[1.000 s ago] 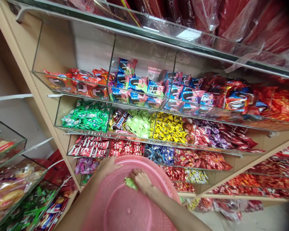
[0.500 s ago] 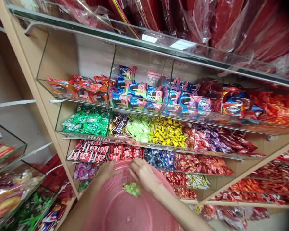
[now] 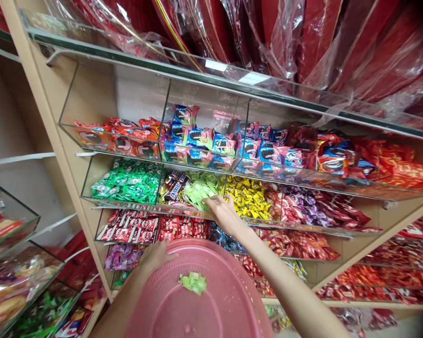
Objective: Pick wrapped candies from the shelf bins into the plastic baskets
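My left hand (image 3: 158, 257) grips the left rim of a pink plastic basket (image 3: 239, 286), its thumb lying over the inside edge. On the basket's sloping inner wall lies a small heap of light-green wrapped candies (image 3: 193, 283). My right hand (image 3: 223, 213) reaches over the basket to the shelf, fingers apart and bent downward, at the front edge of a compartment of light-green candies (image 3: 199, 188). Its fingertips are at or just above these candies; contact is not clear. Snickers bars (image 3: 176, 185) share that compartment on the left.
Green-wrapped candies (image 3: 127, 183) fill the compartment to the left, yellow ones (image 3: 250, 197) the one to the right. Clear panels divide the shelves. Packaged cookies (image 3: 199, 137) stand one shelf up. Below are red-and-white packets (image 3: 130, 226). A wooden upright (image 3: 52, 122) runs down the left side.
My right hand has left the basket and moved up to the light-green candies on the shelf. The heap in the basket now lies still. My left hand keeps its hold on the rim.
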A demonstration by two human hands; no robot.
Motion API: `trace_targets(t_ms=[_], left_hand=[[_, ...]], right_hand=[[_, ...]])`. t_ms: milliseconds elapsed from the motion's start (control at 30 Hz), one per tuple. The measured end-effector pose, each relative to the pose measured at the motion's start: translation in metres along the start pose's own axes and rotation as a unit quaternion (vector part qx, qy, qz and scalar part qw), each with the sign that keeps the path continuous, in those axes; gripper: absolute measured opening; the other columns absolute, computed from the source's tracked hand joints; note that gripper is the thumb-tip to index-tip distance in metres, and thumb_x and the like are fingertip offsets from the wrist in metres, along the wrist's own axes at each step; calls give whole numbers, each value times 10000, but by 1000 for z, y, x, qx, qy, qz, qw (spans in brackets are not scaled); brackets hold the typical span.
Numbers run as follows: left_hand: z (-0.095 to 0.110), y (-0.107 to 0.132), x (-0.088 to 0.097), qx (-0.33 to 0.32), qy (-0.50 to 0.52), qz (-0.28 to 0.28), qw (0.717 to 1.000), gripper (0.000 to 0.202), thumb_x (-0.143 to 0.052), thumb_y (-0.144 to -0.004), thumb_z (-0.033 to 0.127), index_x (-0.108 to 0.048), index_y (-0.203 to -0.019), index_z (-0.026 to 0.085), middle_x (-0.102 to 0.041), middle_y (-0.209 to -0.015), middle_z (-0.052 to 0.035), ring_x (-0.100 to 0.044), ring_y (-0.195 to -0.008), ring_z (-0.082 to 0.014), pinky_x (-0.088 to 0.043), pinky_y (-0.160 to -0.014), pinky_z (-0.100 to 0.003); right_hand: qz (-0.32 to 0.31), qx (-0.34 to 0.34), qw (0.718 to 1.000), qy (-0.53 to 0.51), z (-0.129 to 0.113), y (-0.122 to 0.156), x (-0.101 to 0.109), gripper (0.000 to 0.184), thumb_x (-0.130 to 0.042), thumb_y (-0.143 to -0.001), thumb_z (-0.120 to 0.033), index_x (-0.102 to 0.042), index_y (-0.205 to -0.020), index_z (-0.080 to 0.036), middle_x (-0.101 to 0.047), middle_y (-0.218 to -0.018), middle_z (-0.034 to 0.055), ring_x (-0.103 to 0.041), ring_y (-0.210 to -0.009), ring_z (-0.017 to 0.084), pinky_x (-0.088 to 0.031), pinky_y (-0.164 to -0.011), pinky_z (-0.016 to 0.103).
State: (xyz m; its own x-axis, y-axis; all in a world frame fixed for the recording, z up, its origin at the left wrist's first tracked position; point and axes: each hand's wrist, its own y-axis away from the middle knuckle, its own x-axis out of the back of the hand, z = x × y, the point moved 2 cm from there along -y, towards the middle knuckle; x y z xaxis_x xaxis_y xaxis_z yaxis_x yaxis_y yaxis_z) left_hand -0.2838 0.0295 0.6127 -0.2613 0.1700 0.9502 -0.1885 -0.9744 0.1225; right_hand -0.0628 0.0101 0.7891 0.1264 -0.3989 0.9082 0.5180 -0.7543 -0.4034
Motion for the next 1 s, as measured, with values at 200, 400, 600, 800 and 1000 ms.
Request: trace_targets(t_ms=[200,400,600,800,1000], left_hand=[[-1,0,-1,-10,-5,5,1000,594,-491,-681,626,-586,-1051,171,-672,-995,-130,-617,-920,-299,-442,-724,-333],[-3,-1,-3,-15,-25,11,999,549,-471,-690,633,-587,-993,191,-677,-977,-117,-627,-899,-286,-448,-697,-318],[-3,-1,-3,-16,-27,16,999,553,-466,-694,637,-577,-1006,193,-676,-984,-119,-628,-900,-286,-451,-694,-322],[0,0,-2,-8,-26,9,1000,572,-475,-681,653,-582,-1003,192,-676,-990,-122,-626,-902,-296,-448,-696,-328],[2,0,0,-14,-17,4,1000,576,-490,-683,639,-589,-1034,193,-677,-987,-139,-617,-922,-312,-440,-720,-342]], right_hand=[[-16,-22,1000,-2,3,-5,0,445,-382,-857,-58,-398,-1278,-201,-616,-1042,101,-425,-1088,220,-149,-920,441],[-22,-29,999,-7,6,-7,0,467,-383,-875,-93,-370,-1318,-238,-635,-1024,83,-441,-1062,218,-141,-925,442],[-16,-21,1000,-7,7,-8,-1,456,-410,-860,-94,-410,-1298,-218,-634,-1012,95,-452,-1053,224,-153,-918,449],[29,-45,993,-103,11,-3,6,455,-436,-856,-122,-419,-1293,-249,-648,-919,44,-500,-967,206,-179,-916,437],[132,-49,977,-160,-18,21,38,412,-409,-908,-229,-387,-1319,-256,-622,-1010,59,-490,-1024,219,-242,-921,403]])
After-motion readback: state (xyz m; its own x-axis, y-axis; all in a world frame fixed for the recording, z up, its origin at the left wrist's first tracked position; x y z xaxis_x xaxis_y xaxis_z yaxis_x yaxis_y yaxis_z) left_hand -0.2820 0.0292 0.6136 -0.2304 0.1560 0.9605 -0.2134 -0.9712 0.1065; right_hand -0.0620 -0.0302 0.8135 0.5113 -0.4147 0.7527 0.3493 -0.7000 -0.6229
